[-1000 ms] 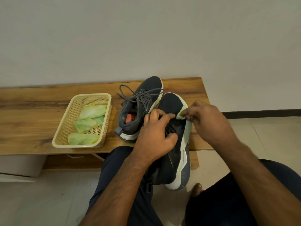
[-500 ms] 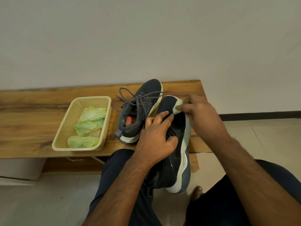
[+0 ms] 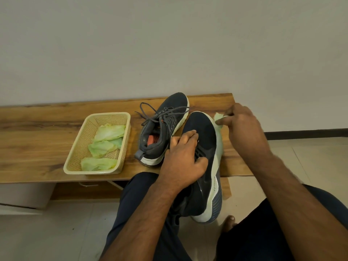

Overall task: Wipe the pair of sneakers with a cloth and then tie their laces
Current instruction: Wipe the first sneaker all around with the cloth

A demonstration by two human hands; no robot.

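You are in the wiping step, working on the near sneaker (image 3: 202,147), which lies across your lap with its toe reaching over the near edge of the wooden bench (image 3: 37,147). Your left hand (image 3: 183,161) curls over its laced middle and grips it steady. Your right hand (image 3: 243,127) pinches a pale green cloth (image 3: 218,117) against the white sole edge at the toe's right side.

The next move, by my reading, calls for running the cloth down that sole edge toward the heel while the left hand holds firm.

The second sneaker (image 3: 163,129) stands on the bench just left of the first, its laces (image 3: 150,113) loose (tying is not yet done). Further left, a cream basket (image 3: 75,147) holds three more green cloths (image 3: 105,144).
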